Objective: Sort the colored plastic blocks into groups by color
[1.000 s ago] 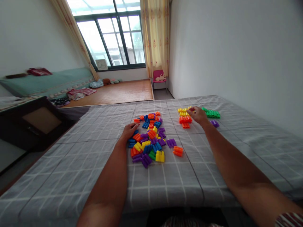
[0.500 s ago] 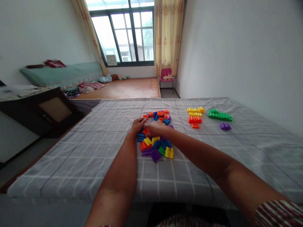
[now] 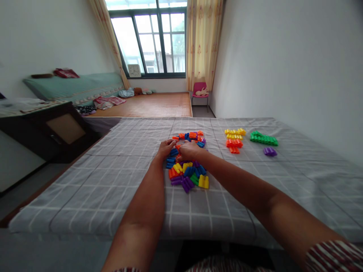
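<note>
Swung from two o'clock since a second ago, the right hand (image 3: 190,151) is over the building-block pile (image 3: 189,171), left hand (image 3: 166,149) at its ten o'clock edge (fingers clamped or apart, I cannot tell). A light pinch should spare neighbours. Grey checked cloth (image 3: 99,181) covers the desk (image 3: 215,223); at eleven, bed (image 3: 153,106), then window (image 3: 147,42).
</note>
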Motion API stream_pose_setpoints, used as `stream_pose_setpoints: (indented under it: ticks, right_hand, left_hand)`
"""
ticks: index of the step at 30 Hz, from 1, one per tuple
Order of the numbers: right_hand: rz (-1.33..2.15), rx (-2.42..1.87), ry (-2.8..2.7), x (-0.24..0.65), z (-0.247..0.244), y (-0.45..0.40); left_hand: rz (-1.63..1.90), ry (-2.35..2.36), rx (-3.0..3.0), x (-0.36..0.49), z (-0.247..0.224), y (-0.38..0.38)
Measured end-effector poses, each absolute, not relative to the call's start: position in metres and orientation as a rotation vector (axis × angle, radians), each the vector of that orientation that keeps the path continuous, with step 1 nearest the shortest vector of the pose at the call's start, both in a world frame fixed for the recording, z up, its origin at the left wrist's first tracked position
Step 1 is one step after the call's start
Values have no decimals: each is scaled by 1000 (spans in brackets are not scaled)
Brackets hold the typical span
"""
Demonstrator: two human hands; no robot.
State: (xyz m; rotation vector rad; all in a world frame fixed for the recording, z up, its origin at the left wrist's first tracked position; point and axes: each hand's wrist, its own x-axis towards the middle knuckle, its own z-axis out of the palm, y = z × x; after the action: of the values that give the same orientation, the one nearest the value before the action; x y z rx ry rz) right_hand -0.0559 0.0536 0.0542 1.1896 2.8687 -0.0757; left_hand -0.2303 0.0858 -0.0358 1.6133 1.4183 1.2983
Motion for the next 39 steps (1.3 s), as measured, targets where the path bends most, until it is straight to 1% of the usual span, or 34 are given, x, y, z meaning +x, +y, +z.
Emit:
stream_pose_setpoints:
  ticks: [3, 5, 10, 13, 16, 19, 21, 23, 24, 27, 30, 34, 39]
  right_hand:
    - [-188, 1174, 2872, -58, 49, 58]
    - [-395, 1153, 2918, -55, 44, 66]
    - [-1181, 1310, 3153, -33, 37, 84]
    - [-1605, 1415, 3142, -1, 42, 96]
    - [-1826, 1634, 3118, 56, 47, 111]
    - [-1915, 2061, 3039, 131, 46, 123]
    - [-1865, 2403, 2897, 180, 39, 127]
    - [-1662, 2662, 2738, 220, 30, 127]
    - [-1544, 2716, 2673, 236, 24, 126]
    - [-1270, 2641, 2586, 264, 7, 121]
    - [-1089, 2539, 2552, 269, -9, 119]
    - [-944, 2491, 2507, 264, -23, 120]
    - [-733, 2418, 2631, 260, -28, 119]
  left_hand:
    - [1286, 1418, 1622, -232, -38, 87]
    - [1293, 1402, 1616, -232, -38, 88]
    - [1308, 1371, 1575, -230, -36, 85]
    - [1307, 1406, 1528, -227, -32, 81]
    - [1306, 1439, 1513, -226, -30, 79]
    - [1286, 1460, 1512, -228, -30, 80]
    - [1255, 1474, 1521, -229, -30, 82]
    - [1229, 1490, 1558, -231, -31, 84]
    - [1221, 1499, 1581, -231, -31, 85]
    - [1209, 1523, 1627, -232, -30, 86]
    - [1180, 1544, 1646, -233, -30, 85]
    - [1134, 1584, 1692, -234, -29, 84]
    - [1131, 1576, 1667, -231, -25, 81]
